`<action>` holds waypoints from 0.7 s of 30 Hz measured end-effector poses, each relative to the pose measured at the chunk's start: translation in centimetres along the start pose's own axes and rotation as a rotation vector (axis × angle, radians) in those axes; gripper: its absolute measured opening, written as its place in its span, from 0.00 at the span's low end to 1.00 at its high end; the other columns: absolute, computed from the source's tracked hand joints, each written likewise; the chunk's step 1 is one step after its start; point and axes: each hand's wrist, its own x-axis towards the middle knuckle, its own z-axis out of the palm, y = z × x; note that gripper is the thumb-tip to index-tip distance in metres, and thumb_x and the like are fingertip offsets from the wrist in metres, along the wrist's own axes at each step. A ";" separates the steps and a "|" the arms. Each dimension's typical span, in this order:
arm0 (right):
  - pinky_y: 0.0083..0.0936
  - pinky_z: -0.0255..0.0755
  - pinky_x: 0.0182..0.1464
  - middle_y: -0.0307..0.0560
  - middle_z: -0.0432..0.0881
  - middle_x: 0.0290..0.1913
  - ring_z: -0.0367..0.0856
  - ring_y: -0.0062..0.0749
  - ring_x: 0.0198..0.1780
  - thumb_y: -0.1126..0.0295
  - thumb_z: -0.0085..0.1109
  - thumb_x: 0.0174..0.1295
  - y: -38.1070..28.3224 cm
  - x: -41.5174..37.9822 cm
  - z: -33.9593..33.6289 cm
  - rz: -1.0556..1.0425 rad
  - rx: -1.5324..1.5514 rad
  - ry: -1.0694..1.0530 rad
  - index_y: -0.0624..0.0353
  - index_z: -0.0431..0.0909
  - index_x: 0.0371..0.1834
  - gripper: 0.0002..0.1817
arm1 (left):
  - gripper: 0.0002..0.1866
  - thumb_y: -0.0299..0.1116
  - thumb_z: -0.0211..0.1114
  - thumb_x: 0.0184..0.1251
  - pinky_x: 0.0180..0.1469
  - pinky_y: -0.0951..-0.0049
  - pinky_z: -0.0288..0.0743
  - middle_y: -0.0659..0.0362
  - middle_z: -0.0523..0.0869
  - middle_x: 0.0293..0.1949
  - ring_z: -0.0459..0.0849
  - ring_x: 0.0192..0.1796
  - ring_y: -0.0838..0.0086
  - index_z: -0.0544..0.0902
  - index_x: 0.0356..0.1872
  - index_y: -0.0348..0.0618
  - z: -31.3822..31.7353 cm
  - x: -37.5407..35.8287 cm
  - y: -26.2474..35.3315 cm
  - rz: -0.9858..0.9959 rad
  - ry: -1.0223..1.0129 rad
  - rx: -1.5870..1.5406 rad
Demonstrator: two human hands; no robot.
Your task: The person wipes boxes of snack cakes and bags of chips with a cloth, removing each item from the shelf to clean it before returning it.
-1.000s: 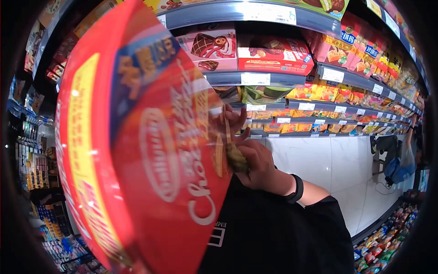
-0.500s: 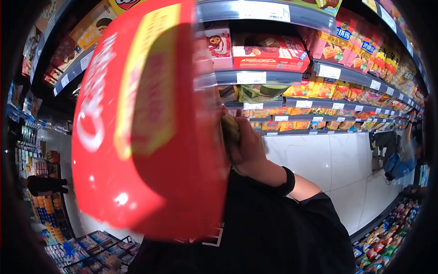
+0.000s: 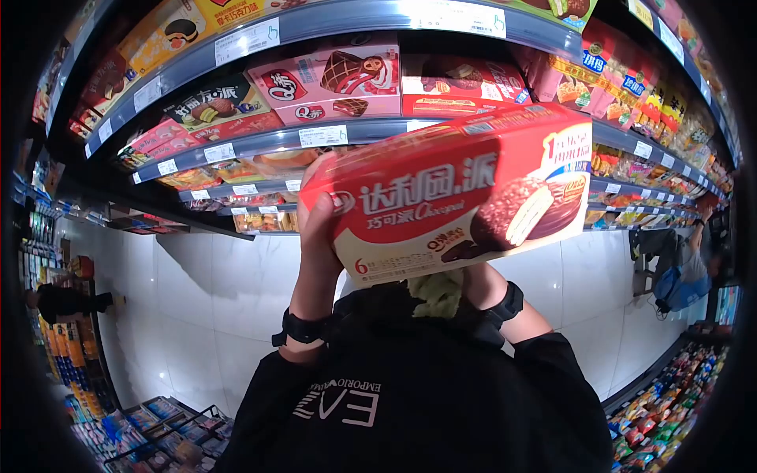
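Note:
A red and cream box of chocolate pies is held up in front of the shelves, its printed front turned toward me and slightly tilted. My left hand grips its left end, thumb on the front face. Most of my right hand is behind the box's lower edge, its fingers hidden. Beside it a crumpled olive-green cloth hangs below the box and seems to be in that hand.
A pink snack box, a red pie box and a dark green pie box stand on the shelf ahead. Bagged snacks fill the right side. One person is low at the far right, another at the far left.
The box has moved away from the camera, rightward toward the shelves, and turned so its front shows. My left hand has come into view on its left end; the box now covers most of my right hand.

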 end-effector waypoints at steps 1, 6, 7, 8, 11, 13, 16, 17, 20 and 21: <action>0.21 0.69 0.45 0.44 0.75 0.44 0.74 0.26 0.44 0.61 0.40 0.66 -1.2 -0.6 1.0 0.014 -0.006 0.155 0.64 0.67 0.52 0.19 | 0.38 0.52 0.62 0.52 0.53 0.67 0.69 0.50 0.72 0.49 0.74 0.50 0.66 0.60 0.57 0.38 0.1 0.1 0.1 0.054 -0.043 0.098; 0.24 0.70 0.47 0.46 0.75 0.43 0.74 0.32 0.48 0.66 0.38 0.66 -0.8 0.6 -1.1 -0.380 -0.094 0.405 0.64 0.66 0.52 0.16 | 0.50 0.55 0.72 0.37 0.55 0.67 0.63 0.53 0.63 0.51 0.66 0.54 0.68 0.58 0.56 0.33 1.2 -0.8 1.8 0.487 -0.071 0.763; 0.24 0.70 0.47 0.46 0.75 0.43 0.74 0.32 0.48 0.66 0.38 0.66 -0.8 0.8 -1.9 -0.383 -0.095 0.408 0.64 0.66 0.52 0.16 | 0.50 0.55 0.72 0.37 0.55 0.67 0.63 0.53 0.63 0.51 0.66 0.54 0.68 0.58 0.56 0.33 0.9 -0.9 1.8 0.488 -0.074 0.761; 0.24 0.71 0.44 0.47 0.75 0.43 0.75 0.33 0.45 0.66 0.39 0.66 -1.2 1.0 -2.3 -0.427 -0.005 0.336 0.64 0.66 0.52 0.16 | 0.50 0.55 0.73 0.37 0.55 0.66 0.62 0.52 0.62 0.51 0.65 0.55 0.67 0.57 0.56 0.33 0.7 -1.0 1.8 0.564 -0.117 0.824; 0.23 0.73 0.36 0.50 0.76 0.41 0.77 0.33 0.39 0.66 0.39 0.65 -0.7 0.3 -0.8 -0.444 0.071 0.439 0.63 0.67 0.49 0.15 | 0.52 0.53 0.75 0.35 0.55 0.65 0.61 0.51 0.61 0.50 0.64 0.55 0.65 0.56 0.57 0.33 1.0 -1.2 0.6 0.651 -0.163 0.829; 0.24 0.73 0.36 0.50 0.76 0.41 0.77 0.33 0.37 0.66 0.40 0.65 0.4 -0.8 -0.3 -0.037 -0.032 0.105 0.62 0.67 0.50 0.15 | 0.52 0.50 0.76 0.34 0.55 0.66 0.62 0.51 0.61 0.50 0.65 0.54 0.65 0.55 0.57 0.33 2.4 -1.3 -0.6 0.624 -0.198 0.623; 0.23 0.73 0.36 0.49 0.75 0.39 0.76 0.32 0.34 0.65 0.41 0.65 2.7 1.4 2.4 -0.574 -0.872 -0.172 0.62 0.67 0.50 0.15 | 0.50 0.43 0.78 0.32 0.51 0.68 0.64 0.54 0.63 0.48 0.68 0.50 0.68 0.56 0.57 0.36 3.9 -0.9 -1.1 0.547 -0.366 0.620; 0.23 0.73 0.36 0.49 0.74 0.39 0.76 0.32 0.35 0.65 0.41 0.65 3.0 1.8 2.5 -0.476 -0.744 -0.139 0.62 0.66 0.50 0.15 | 0.50 0.42 0.79 0.31 0.49 0.70 0.66 0.54 0.63 0.47 0.69 0.48 0.69 0.56 0.57 0.38 4.1 -0.8 -1.2 0.511 -0.413 0.648; 0.23 0.73 0.37 0.48 0.74 0.40 0.76 0.32 0.35 0.65 0.41 0.65 3.2 2.0 1.8 -0.212 -0.266 0.009 0.62 0.66 0.50 0.15 | 0.53 0.43 0.79 0.32 0.51 0.71 0.67 0.54 0.66 0.49 0.71 0.50 0.71 0.54 0.58 0.36 4.1 -1.2 -0.8 0.460 -0.515 0.800; 0.23 0.72 0.38 0.48 0.74 0.40 0.76 0.32 0.36 0.65 0.41 0.65 3.2 1.4 1.4 -0.171 -0.134 0.058 0.62 0.66 0.50 0.15 | 0.53 0.43 0.79 0.32 0.51 0.71 0.67 0.54 0.66 0.49 0.71 0.50 0.71 0.54 0.58 0.36 4.1 -1.3 -0.6 0.460 -0.512 0.800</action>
